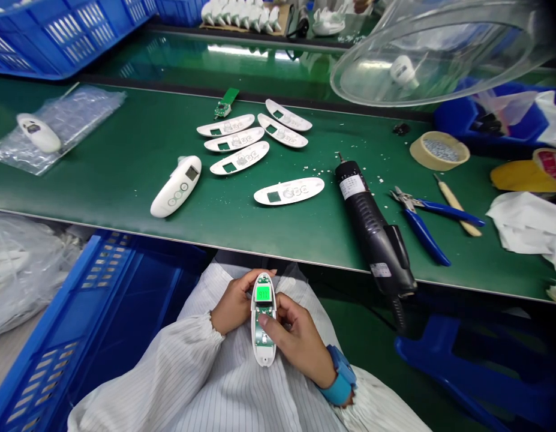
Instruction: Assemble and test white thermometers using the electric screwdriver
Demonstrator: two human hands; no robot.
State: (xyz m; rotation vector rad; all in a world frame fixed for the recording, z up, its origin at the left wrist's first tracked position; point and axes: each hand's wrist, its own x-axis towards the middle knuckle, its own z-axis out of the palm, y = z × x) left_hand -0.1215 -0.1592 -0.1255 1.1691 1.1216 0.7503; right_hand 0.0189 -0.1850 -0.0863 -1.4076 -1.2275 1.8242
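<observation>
Over my lap I hold an opened white thermometer [264, 354], its green circuit board bare and its small screen lit green with digits. My left hand [235, 303] grips its upper left side, the fingers partly hidden behind the casing. My right hand [300, 336] holds it from the right, with the thumb pressed on the middle of the board below the screen. On the bench ahead lie a white front cover [289, 191], several more such covers [239, 158], a closed white thermometer [176, 187] and a loose circuit board [226, 103].
A black electric screwdriver [372, 228] lies on the green bench [125, 180], right of the covers. Beside it are blue-handled nippers [419, 222], a wooden-handled tool [457, 204] and a dish of screws [439, 150]. Blue crates [71, 36] stand at left; a clear round magnifier-like disc [439, 54] overhangs the right.
</observation>
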